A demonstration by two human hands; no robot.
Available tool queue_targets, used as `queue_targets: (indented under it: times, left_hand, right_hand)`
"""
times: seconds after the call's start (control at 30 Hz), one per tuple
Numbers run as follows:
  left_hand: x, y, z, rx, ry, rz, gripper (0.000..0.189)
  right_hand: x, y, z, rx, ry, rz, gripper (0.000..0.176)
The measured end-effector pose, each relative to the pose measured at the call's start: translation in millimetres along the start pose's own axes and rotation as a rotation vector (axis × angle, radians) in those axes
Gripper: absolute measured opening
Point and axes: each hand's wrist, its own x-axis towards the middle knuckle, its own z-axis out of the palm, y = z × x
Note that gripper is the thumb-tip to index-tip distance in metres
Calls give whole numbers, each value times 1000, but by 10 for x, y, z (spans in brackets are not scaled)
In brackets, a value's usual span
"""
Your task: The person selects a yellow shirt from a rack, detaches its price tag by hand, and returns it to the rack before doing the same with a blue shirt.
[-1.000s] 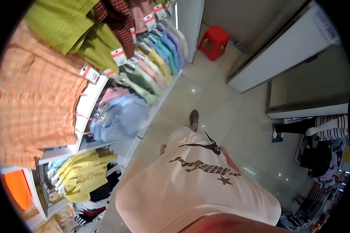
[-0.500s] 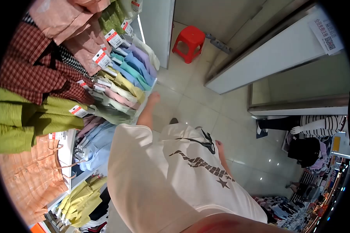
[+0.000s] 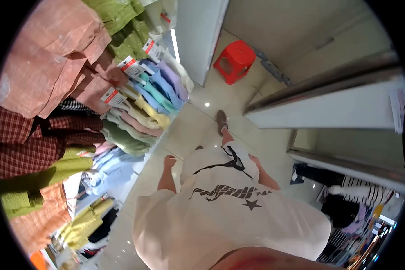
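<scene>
My left hand hangs by my side above the tiled floor, its fingers curled in and nothing seen in them. It is nearest to the rack of hanging shirts on the left, but apart from it. On the other side my right hand hangs low against the edge of my white printed T-shirt. The shirt partly hides that hand, and its fingers cannot be made out. A brown shoe is out in front of me on the floor.
A red plastic stool stands ahead by the wall. Pink shirts and checked shirts hang at the left. A white-edged partition juts in from the right, with a mannequin in a striped top beyond it.
My view has turned and moved forward along the rack. The left hand has swung back from beside the shirts. One foot has come forward into sight.
</scene>
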Motion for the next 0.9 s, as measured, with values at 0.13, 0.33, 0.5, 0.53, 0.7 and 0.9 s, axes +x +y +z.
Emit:
queue_targets:
  times: [0.13, 0.33, 0.5, 0.53, 0.7, 0.9]
  left_hand:
    - [-4, -396, -451, 885, -432, 143, 19]
    - [-446, 584, -517, -411, 239, -431, 37]
    - [-707, 1428, 597, -655, 398, -541, 39]
    - [-831, 1730, 808, -706, 421, -610, 38]
    - [-1371, 2006, 2694, -946, 844, -685, 38]
    - [-2085, 3013, 3089, -1082, 520, -965, 38]
  right_hand:
    - [1107, -1375, -371, -551, -196, -194, 52]
    - [2032, -4252, 336, -610, -400, -785, 57]
    - [1023, -6129, 1646, -247, -766, -1126, 55]
    - [1102, -6304, 2001, -334, -740, -1147, 57]
    - [977, -6625, 2993, -657, -407, -1164, 101]
    - [215, -6696, 2939, -463, -73, -1275, 104]
